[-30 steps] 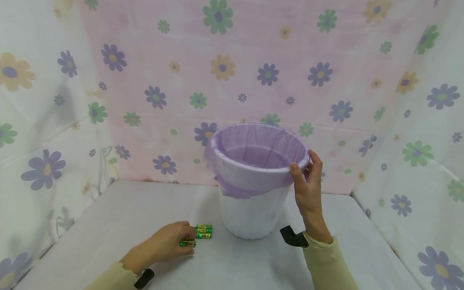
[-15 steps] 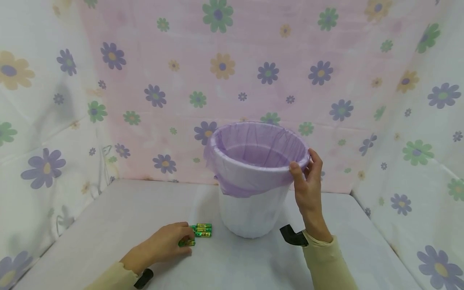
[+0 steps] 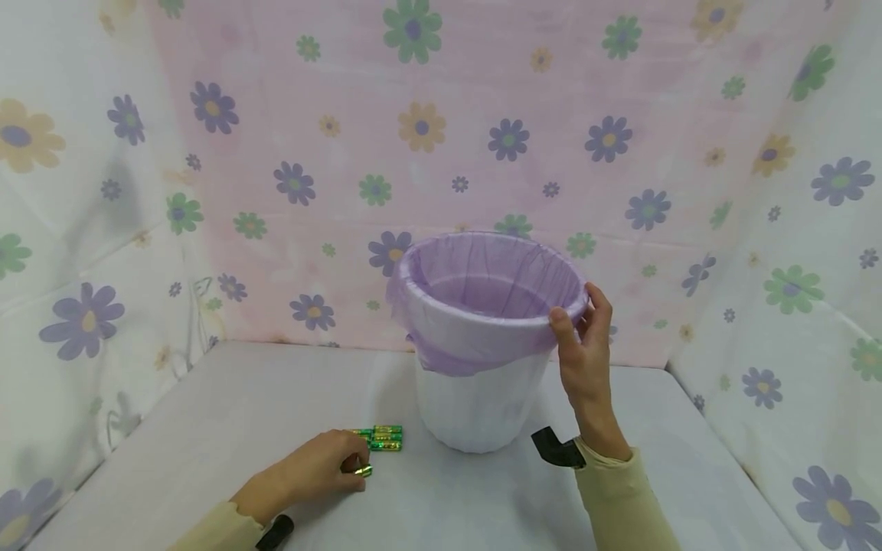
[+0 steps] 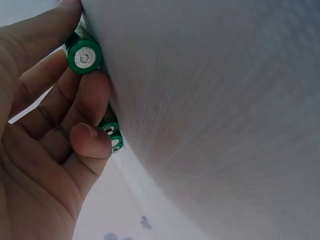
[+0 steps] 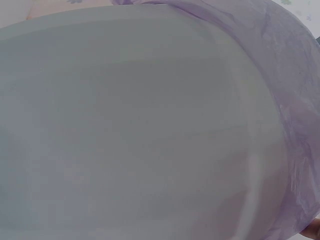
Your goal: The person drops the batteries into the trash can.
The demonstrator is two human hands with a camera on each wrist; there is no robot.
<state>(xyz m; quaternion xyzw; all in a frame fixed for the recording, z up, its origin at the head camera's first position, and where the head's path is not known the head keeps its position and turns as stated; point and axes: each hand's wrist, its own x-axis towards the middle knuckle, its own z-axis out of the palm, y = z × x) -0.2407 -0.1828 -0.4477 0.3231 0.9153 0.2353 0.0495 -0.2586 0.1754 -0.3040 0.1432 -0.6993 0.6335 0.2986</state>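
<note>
A white trash bin (image 3: 475, 409) stands on the table, lined with a purple bag (image 3: 465, 352) folded down over its rim. My right hand (image 3: 586, 360) grips that rim at the right, thumb on the near side and fingers behind. On the table left of the bin, my left hand (image 3: 313, 468) pinches a green-and-gold battery (image 3: 364, 471) between thumb and fingers. Its flat end (image 4: 85, 56) faces the left wrist camera, close to the tabletop. Several more batteries (image 3: 387, 438) lie side by side just beyond, partly hidden by the fingers. The right wrist view is filled by the bin's wall (image 5: 150, 125).
The white table (image 3: 441, 505) is enclosed by flowered cloth, pink at the back (image 3: 331, 252) and white at the sides. Black wrist mounts (image 3: 556, 450) stick out beside both sleeves.
The near battery has turned at an angle between the left thumb and fingers, and the left hand has shifted slightly, showing more of the batteries behind. The right hand and bin have not moved.
</note>
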